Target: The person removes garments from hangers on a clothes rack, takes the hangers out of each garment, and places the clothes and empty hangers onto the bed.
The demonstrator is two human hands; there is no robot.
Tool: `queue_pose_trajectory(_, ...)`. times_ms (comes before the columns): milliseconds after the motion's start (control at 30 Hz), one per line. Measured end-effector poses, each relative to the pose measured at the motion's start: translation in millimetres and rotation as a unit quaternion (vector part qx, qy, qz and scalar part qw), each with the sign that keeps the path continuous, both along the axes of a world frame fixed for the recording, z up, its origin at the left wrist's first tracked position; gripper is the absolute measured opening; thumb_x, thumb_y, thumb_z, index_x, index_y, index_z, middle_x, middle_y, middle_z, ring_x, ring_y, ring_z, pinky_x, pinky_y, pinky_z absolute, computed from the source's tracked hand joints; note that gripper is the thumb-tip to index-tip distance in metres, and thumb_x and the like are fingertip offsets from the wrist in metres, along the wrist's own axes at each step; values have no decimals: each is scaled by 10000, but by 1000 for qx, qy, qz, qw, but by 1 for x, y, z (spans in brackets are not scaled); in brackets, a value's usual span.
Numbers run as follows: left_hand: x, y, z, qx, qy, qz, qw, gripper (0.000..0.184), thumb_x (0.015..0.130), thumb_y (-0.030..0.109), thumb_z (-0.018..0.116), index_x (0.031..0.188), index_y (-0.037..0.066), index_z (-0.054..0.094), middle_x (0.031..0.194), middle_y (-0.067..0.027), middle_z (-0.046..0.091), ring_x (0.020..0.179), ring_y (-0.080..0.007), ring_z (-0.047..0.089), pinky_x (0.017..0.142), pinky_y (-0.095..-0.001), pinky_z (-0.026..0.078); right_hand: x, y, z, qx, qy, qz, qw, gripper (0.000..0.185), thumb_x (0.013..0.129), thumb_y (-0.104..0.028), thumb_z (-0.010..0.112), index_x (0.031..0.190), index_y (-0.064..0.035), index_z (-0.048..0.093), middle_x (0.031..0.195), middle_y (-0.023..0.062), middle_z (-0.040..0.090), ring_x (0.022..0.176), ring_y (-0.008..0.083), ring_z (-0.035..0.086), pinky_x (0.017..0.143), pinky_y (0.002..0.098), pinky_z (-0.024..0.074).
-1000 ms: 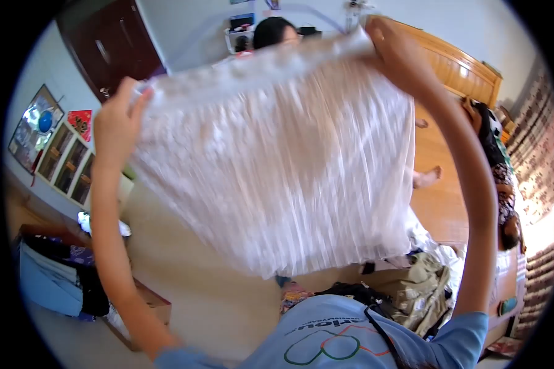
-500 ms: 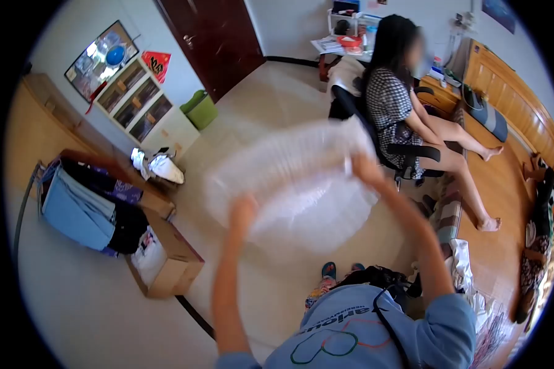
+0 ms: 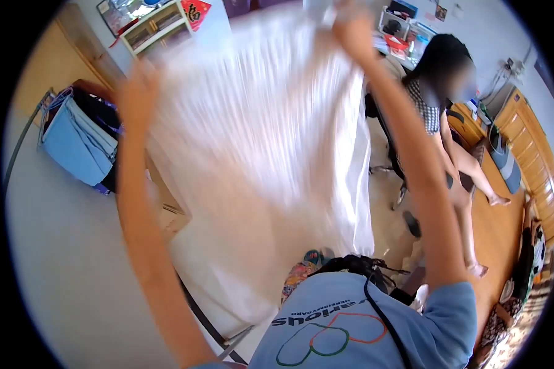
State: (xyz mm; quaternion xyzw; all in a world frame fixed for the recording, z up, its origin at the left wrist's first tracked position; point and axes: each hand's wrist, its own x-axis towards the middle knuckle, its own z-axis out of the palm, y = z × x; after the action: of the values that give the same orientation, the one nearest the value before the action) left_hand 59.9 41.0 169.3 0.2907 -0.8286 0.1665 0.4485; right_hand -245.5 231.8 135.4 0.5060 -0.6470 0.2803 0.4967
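Observation:
A large, thin white see-through sheet [image 3: 258, 117] hangs spread between my raised hands, creased and blurred by motion. Whether it is a flat sheet or a big bag I cannot tell. My left hand [image 3: 139, 92] is closed at its upper left edge. Higher up, my right hand [image 3: 353, 34] grips the upper right edge, its fingers smeared by movement. The lower part of the sheet drops toward the floor, close to my feet [image 3: 314, 256].
To the right a person [image 3: 428, 111] sits on an office chair, feet on a wooden bed [image 3: 501, 246]. Folded blue jeans [image 3: 77, 144] hang at the left. Behind the sheet stand a white cabinet [image 3: 157, 31] and a desk with a red bowl [image 3: 397, 42].
Both hands have risen and moved apart, the left one also leftward. The sheet has opened out and now hangs taller, covering the door and much of the floor. The view has shifted.

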Motion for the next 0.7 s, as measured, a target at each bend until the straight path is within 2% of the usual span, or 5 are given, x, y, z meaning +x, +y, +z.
queue_pose_trajectory(133,12,47,93,-105,237,-53,964,374,739,382,461,941,69,501,745,-106,548,701,-257,523,611,-336,402,28,29,114,-256,68,137,954,319,624,-82,558,933,-38,491,930,185,455,885,312,436,794,365,328)
queue_pose_trajectory(200,6,44,45,-111,131,18,985,282,730,290,481,933,96,508,723,-100,538,708,-260,515,617,-342,399,-13,25,42,-100,55,40,993,193,608,-73,533,793,-32,501,846,144,478,766,296,460,683,366,368)
queue_pose_trajectory(267,6,12,-24,-110,-60,-126,984,200,690,190,514,864,92,489,728,-131,532,726,-280,522,592,-372,396,-29,32,-26,135,23,-8,991,330,556,-5,516,882,-47,480,976,135,447,859,286,434,748,372,352)
queue_pose_trajectory(333,-2,36,-36,47,-149,-106,982,182,703,215,522,808,78,462,742,-135,536,671,-281,531,564,-359,403,-13,44,-42,146,29,116,982,343,546,-8,541,883,-44,488,941,117,448,872,295,421,771,357,344)
queue_pose_trajectory(700,-14,38,29,97,-16,-74,992,298,696,343,542,760,58,479,618,-146,523,582,-309,507,512,-348,389,-31,17,32,81,16,58,995,247,616,-42,526,863,-44,529,994,80,435,958,276,374,780,352,335)
